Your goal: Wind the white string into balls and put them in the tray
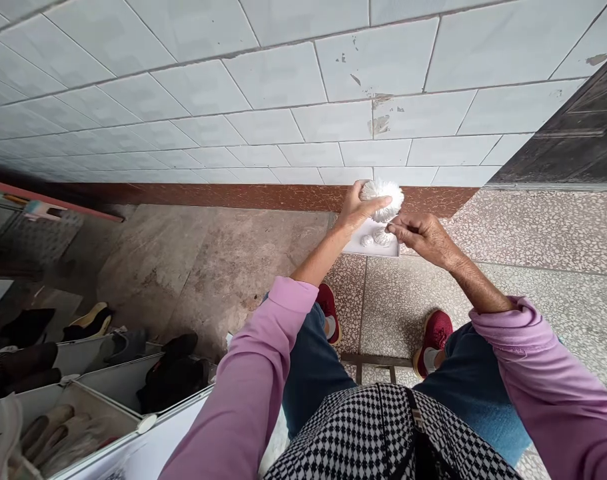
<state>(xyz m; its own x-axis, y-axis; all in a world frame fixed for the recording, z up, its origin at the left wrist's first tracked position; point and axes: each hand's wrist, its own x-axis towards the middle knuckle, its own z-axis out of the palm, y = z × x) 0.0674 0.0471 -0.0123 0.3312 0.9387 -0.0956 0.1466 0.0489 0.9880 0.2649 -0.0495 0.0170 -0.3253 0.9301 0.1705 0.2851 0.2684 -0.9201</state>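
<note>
My left hand (361, 208) is wrapped round a fluffy white pom-pom (387, 197), thumb across its front. Just below and to the right of it, my right hand (426, 239) is closed in a pinch. Whatever its fingertips hold, perhaps a strand, is too small to make out. Under both hands lies a shallow white tray (357, 245), and in it are two small balls of white string, a smaller ball (366, 241) on the left and a larger ball (382, 237) close to my right fingertips.
Ahead rises a white tiled wall (263, 87) with a red-brown skirting. A dark door (573, 140) stands at the right. To the lower left is a shoe rack (108, 427) with several shoes. Between my red shoes (436, 333) a metal bar (378, 360) crosses the speckled floor.
</note>
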